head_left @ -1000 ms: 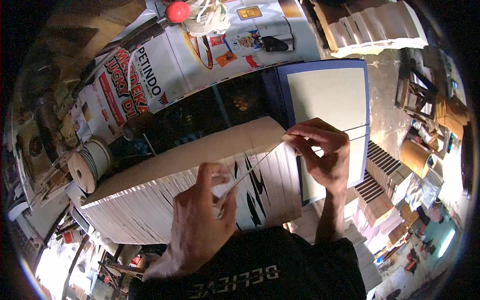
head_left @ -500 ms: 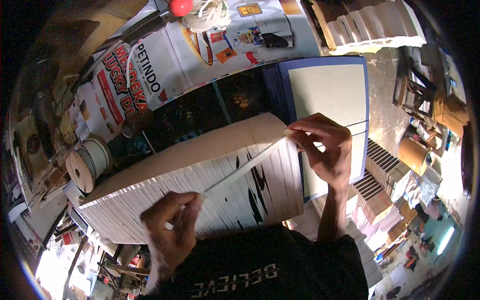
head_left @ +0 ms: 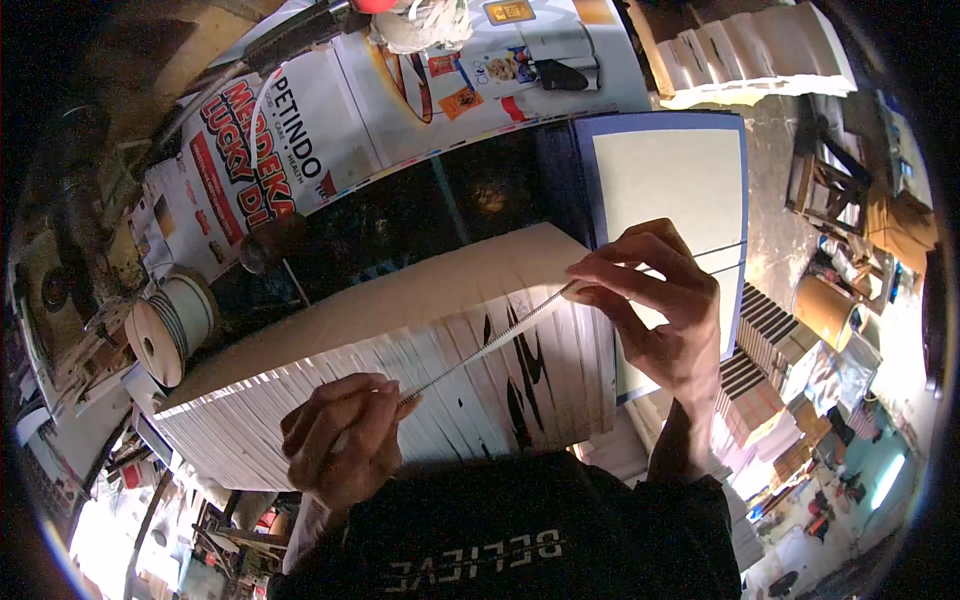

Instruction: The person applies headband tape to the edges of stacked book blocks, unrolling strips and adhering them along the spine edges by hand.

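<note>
A short length of white headband ribbon (head_left: 500,337) with a dark striped edge stretches between my two hands, bowing slightly. My left hand (head_left: 345,435) pinches its lower end with curled fingers. Its upper end is pinched by the thumb and fingers of my right hand (head_left: 660,315). Right beneath lies a very thick book block (head_left: 260,420), its white page edges turned toward me and dark marks showing on some of them. The right hand is close to the block's far right corner. A spool (head_left: 173,328) wound with similar striped ribbon lies at the block's left end.
Behind the block an open cover lining (head_left: 670,170) has a cream panel with a blue border. A printed poster sheet (head_left: 350,130) covers the far surface. A dark round-headed tool (head_left: 262,248) lies near the spool. Stacks of bound books (head_left: 755,370) stand at right.
My right hand has shifted slightly right in view and tilted. The left hand has moved a little away from me, its fingers more curled. The ribbon, straight before, now bows slightly.
</note>
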{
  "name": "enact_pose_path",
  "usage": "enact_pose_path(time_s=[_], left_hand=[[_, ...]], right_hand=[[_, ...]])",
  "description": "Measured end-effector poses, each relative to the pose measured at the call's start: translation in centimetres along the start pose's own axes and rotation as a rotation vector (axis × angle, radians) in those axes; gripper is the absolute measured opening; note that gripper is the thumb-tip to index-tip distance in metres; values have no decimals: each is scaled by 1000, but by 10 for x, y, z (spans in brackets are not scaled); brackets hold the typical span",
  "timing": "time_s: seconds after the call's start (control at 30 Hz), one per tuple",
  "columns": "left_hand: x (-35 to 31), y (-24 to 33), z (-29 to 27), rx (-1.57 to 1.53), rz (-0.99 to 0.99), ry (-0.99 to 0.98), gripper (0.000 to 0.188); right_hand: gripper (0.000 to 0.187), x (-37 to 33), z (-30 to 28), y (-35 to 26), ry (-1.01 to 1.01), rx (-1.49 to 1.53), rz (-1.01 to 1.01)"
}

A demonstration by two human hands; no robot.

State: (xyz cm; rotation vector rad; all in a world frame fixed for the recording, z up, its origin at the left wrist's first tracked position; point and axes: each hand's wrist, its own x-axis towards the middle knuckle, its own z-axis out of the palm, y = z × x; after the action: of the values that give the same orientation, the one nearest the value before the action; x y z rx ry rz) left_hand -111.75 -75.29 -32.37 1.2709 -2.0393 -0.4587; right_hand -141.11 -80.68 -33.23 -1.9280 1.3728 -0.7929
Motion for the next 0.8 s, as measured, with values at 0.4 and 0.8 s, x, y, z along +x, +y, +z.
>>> enact_pose_path(time_s=[0.4, 0.8], left_hand=[[5, -7, 9, 29, -214, 18, 16], [6, -6, 12, -102, -372, -91, 18]], right_hand=[[29, 0, 9, 4, 9, -14, 73], [28, 3, 14, -7, 9, -126, 29]])
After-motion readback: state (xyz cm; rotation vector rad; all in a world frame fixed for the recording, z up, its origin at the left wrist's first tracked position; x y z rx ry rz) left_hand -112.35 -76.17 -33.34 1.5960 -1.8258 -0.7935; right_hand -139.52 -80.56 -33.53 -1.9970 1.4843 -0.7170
